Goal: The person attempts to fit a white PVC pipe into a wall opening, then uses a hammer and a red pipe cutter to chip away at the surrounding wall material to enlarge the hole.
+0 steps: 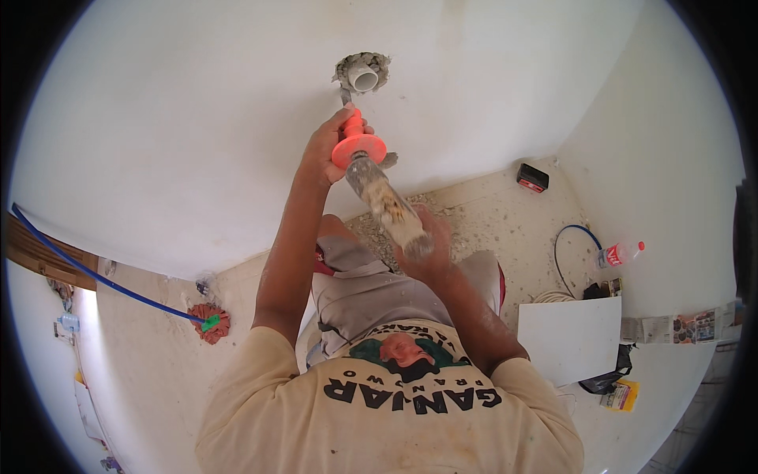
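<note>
My left hand is wrapped round the orange grip of a cold chisel with a round hand guard. The chisel's blade meets the white wall at the lower left rim of a rough hole. A white plastic pipe end sticks out of that hole. My right hand is closed beneath a worn club hammer, whose handle is hidden under the head. The hammer's far face is at the chisel's struck end; whether they touch I cannot tell.
Rubble litters the floor along the wall. To the right are a black-and-red box, a plastic bottle, a white board and a black bag. A blue hose runs left to a reddish cloth.
</note>
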Demonstrator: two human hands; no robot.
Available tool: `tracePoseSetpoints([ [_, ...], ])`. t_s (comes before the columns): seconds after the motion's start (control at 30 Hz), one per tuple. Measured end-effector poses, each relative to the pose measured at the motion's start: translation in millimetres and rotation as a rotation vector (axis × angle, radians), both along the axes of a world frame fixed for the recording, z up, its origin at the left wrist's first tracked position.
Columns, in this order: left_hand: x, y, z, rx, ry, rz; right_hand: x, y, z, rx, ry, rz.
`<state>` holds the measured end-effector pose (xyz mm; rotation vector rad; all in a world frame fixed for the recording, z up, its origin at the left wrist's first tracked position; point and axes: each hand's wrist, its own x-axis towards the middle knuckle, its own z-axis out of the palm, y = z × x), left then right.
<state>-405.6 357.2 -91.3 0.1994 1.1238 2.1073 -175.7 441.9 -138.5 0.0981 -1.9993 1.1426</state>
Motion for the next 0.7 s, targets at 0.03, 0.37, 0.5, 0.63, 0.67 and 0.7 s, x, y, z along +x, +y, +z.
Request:
tracePoseSetpoints([
  [0.03,1.0,0.1,2.7,0.001,0.016,-0.019,-2.1,3.4,-6.4,0.003,0.05,0.034],
  [0.37,-5.8,-12.3,-8.0,-0.191,0.172,-0.088,-8.7,15.0,-45.1,-0.125,-0.433,-0.101],
  [0.5,-12.8,-20.2,-5.8,-0.218,0.178,-0.134,4.2,18.8,-41.9,-0.19,-0.474,-0.097],
  [0.63,-10.0,-22.2,-11.1,-0.198,0.215,-0.131,13.8,20.4,-41.8,-0.103,-0.411,-0.097],
  [0.67,-14.0,-25.4,-11.7,-0.226,0.249,-0.146,14.4,20.5,-39.7,-0.101,-0.437,-0.095],
  [0.7,-17.0,-29.8,-11.8,-0.253,0.279,-0.165,16.5,20.9,-38.4,-0.097,-0.468,-0.097],
])
